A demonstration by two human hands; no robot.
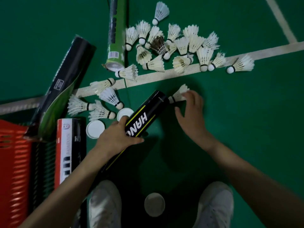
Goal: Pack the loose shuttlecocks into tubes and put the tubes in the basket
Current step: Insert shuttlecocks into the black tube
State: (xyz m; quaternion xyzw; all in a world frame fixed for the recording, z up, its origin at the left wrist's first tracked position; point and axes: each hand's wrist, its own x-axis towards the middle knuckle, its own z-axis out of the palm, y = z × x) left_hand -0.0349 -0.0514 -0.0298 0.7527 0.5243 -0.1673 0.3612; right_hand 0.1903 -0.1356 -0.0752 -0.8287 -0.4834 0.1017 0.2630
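We grip the black tube (144, 116) in our left hand (118, 135), its mouth tilted toward our right hand (190, 111), whose fingers pinch a shuttlecock (178, 94) cork-first at the opening so it slides in.

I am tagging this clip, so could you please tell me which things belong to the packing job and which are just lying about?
Job: black tube in left hand; shuttlecock at right hand; loose shuttlecocks; other tubes; red basket; white lids.
Lying about: white shoes; court line.

Black tube (144, 115), shuttlecock (178, 94) at mouth
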